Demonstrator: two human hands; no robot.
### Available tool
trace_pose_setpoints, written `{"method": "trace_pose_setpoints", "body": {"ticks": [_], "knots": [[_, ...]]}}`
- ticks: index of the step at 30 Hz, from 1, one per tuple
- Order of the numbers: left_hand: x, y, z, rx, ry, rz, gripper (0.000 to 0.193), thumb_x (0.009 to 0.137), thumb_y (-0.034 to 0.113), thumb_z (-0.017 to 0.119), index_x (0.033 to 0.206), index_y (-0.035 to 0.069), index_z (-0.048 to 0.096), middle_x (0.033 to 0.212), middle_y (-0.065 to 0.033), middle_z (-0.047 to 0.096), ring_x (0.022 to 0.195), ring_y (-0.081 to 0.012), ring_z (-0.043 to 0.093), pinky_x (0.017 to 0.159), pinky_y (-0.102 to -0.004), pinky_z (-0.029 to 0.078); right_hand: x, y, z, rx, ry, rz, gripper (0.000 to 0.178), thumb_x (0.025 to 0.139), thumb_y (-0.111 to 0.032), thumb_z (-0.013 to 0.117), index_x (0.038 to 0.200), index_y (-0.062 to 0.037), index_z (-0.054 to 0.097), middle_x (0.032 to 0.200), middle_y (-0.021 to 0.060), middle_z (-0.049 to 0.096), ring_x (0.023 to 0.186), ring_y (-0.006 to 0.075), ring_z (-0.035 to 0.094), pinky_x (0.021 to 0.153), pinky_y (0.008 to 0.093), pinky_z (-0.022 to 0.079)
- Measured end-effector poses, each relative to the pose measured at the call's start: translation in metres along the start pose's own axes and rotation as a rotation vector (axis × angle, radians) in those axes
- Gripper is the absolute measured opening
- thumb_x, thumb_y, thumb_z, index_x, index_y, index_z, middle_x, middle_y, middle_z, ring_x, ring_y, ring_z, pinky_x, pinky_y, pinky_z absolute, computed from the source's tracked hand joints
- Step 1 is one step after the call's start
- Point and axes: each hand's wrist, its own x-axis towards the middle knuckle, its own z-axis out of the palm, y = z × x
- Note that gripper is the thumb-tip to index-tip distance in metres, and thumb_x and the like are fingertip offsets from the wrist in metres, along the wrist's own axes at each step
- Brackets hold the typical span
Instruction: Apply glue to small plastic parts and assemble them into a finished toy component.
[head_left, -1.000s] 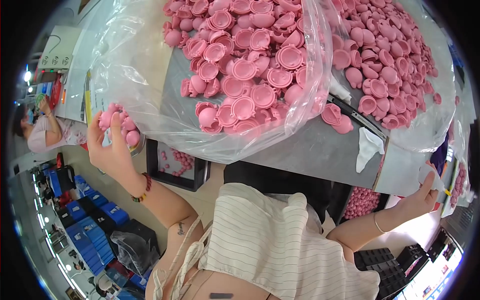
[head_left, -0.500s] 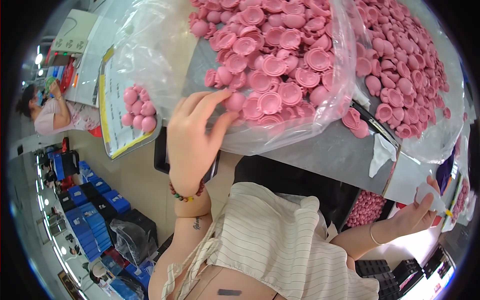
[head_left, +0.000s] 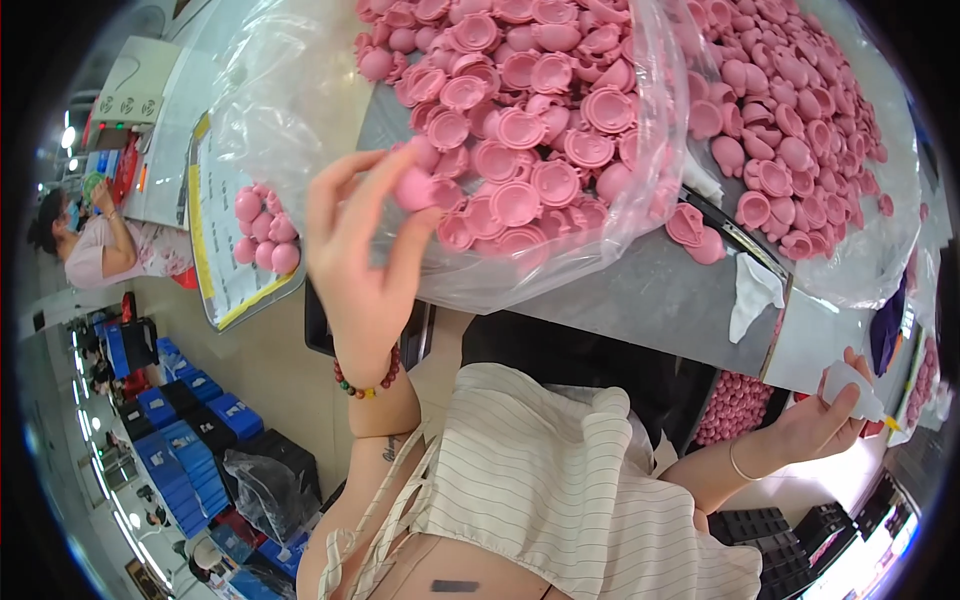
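Note:
My left hand (head_left: 358,245), with a beaded bracelet at the wrist, pinches a small pink rounded plastic shell (head_left: 413,188) between thumb and fingers. That shell is at the left edge of a large pile of pink plastic shells (head_left: 520,205), many cup-shaped with small tabs, lying on a clear plastic bag (head_left: 560,285). Far to the right, my right hand (head_left: 822,420) is closed around a whitish translucent squeeze bottle (head_left: 850,385) with a yellow tip. Two loose pink shells (head_left: 697,235) lie between the piles.
A second heap of pink shells (head_left: 800,130) fills another bag at right. Several pink balls (head_left: 265,232) rest on a yellow-edged sheet (head_left: 215,260) at left. White tissue (head_left: 755,295) lies on the grey table (head_left: 650,295). A container of pink balls (head_left: 735,405) stands below. A co-worker (head_left: 105,240) sits far left.
My left hand has drawn slightly left and up, lifting a pink shell off the pile's edge. My right hand keeps the bottle, tilted a little differently. The whole view has shifted slightly.

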Motion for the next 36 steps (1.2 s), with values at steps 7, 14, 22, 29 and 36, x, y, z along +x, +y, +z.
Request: {"method": "trace_pose_setpoints", "body": {"ticks": [7,14,22,29,36], "knots": [[-0.028,0.063,0.043,-1.681,-0.617,-0.267,0.032,0.082,0.005,0.05,0.112,-0.004,0.046,0.109,-0.0141,0.051,0.09,-0.017,0.05,0.08,-0.0281,0.041,-0.04,-0.05,0.06,0.305,-0.291,0.21,0.07,0.072,-0.039,0.063,0.113,0.0093,0.034,0.068,0.0067,0.045,0.064,0.0123,0.044,0.051,0.0216,0.034],[-0.026,0.069,0.077,-1.808,-0.709,-0.594,0.043,0.08,-0.001,0.052,0.121,-0.003,0.037,0.12,-0.0128,0.044,0.104,-0.0146,0.047,0.087,-0.0298,0.041,-0.036,-0.023,0.08,0.38,-0.315,-0.122,0.046,0.078,-0.028,0.055,0.106,0.0082,0.046,0.07,0.0045,0.041,0.056,0.012,0.031,0.043,0.0238,0.021],[-0.025,0.071,0.083,-1.701,-0.699,-0.509,0.041,0.08,-0.005,0.05,0.118,-0.003,0.036,0.119,-0.0166,0.044,0.106,-0.017,0.047,0.087,-0.0289,0.041,-0.026,-0.024,0.086,0.379,-0.593,-0.317,0.062,0.084,-0.051,0.034,0.082,0.0073,0.055,0.06,0.007,0.042,0.048,0.014,0.032,0.042,0.0258,0.022],[-0.024,0.072,0.085,-1.672,-0.676,-0.457,0.041,0.079,-0.007,0.049,0.117,-0.003,0.037,0.12,-0.0174,0.043,0.107,-0.0155,0.046,0.085,-0.0267,0.041,-0.034,-0.033,0.087,0.342,-0.519,-0.144,0.059,0.08,-0.055,0.042,0.071,0.0003,0.062,0.064,0.0064,0.06,0.049,0.016,0.048,0.043,0.0263,0.036],[-0.025,0.071,0.085,-1.649,-0.672,-0.456,0.04,0.079,-0.007,0.049,0.117,-0.003,0.037,0.119,-0.0173,0.044,0.106,-0.0157,0.046,0.085,-0.0268,0.041,-0.032,-0.034,0.083,0.309,-0.527,-0.105,0.06,0.078,-0.057,0.043,0.068,-0.0007,0.062,0.068,0.0055,0.061,0.05,0.0164,0.048,0.044,0.0259,0.037]]}}
